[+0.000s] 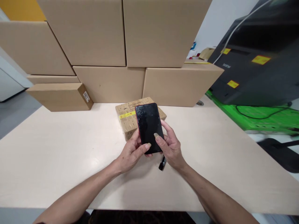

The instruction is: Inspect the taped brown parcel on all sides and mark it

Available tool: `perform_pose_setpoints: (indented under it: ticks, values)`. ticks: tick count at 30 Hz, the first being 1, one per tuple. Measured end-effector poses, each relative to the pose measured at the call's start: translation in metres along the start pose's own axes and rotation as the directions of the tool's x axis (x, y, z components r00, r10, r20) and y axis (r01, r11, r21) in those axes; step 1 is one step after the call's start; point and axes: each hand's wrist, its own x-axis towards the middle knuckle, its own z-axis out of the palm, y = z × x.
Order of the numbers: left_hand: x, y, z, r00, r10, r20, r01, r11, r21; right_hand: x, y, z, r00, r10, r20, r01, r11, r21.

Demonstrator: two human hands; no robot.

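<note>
Both hands on a dark-screened phone (149, 124), centre of frame

Phone sits mid-frame, tilted slightly, black screen up, reddish edge at its left. Left hand (130, 154) part-curled on its lower left edge, thumb on the glass near the bottom, fingers wrapping behind. Right hand (172, 147) part-curled too, gripping the right edge, thumb over lower screen. Behind the phone, a taped carton (127, 124) with yellow tape, partly hidden; can't tell if they touch. Black marker (162, 164) on the pale table (70, 155), lower centre, just beside the right hand, partly covered by it. Big plain boxes (98, 34) stacked across the top of frame; flatter box (58, 98) with a white label, left of centre. Upper right: dark machine (254, 71) with yellow stickers on a green surface (266, 119), black cable (254, 117) beside it
</note>
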Motion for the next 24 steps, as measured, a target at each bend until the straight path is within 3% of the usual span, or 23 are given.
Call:
perform_pose_setpoints:
  ticks: [4, 9, 13, 16, 20, 22, 24]
  values:
    - [0.000, -0.002, 0.000, 1.000, 0.006, 0.011, -0.006, 1.000, -0.024, -0.001, 0.001, 0.001, 0.999, -0.035, -0.009, 0.035, 0.999, 0.011]
    - [0.001, -0.002, 0.000, 1.000, 0.002, 0.005, -0.002, 1.000, -0.031, -0.003, 0.005, -0.001, 1.000, 0.017, -0.016, -0.017, 0.999, 0.030]
    - [-0.001, -0.005, -0.004, 1.000, -0.008, -0.010, 0.008, 1.000, 0.021, 0.003, 0.004, -0.006, 0.987, 0.026, -0.160, -0.016, 0.998, 0.063]
    - [-0.004, -0.009, -0.009, 0.999, -0.002, -0.033, 0.004, 0.999, 0.046, 0.019, 0.001, -0.020, 0.927, -0.040, -0.373, 0.058, 0.998, 0.036]
    - [-0.006, -0.014, -0.010, 1.000, 0.011, -0.028, -0.009, 0.998, 0.061, 0.051, 0.005, -0.057, 0.765, -0.157, -0.625, 0.131, 0.987, -0.088]
    - [-0.006, -0.014, -0.009, 1.000, 0.017, -0.025, -0.015, 0.997, 0.075, 0.065, 0.011, -0.077, 0.721, -0.146, -0.677, 0.080, 0.989, -0.128]
    - [-0.006, -0.013, -0.008, 0.999, 0.021, -0.031, -0.018, 0.996, 0.088, 0.073, 0.019, -0.094, 0.725, -0.063, -0.686, -0.041, 0.990, -0.134]
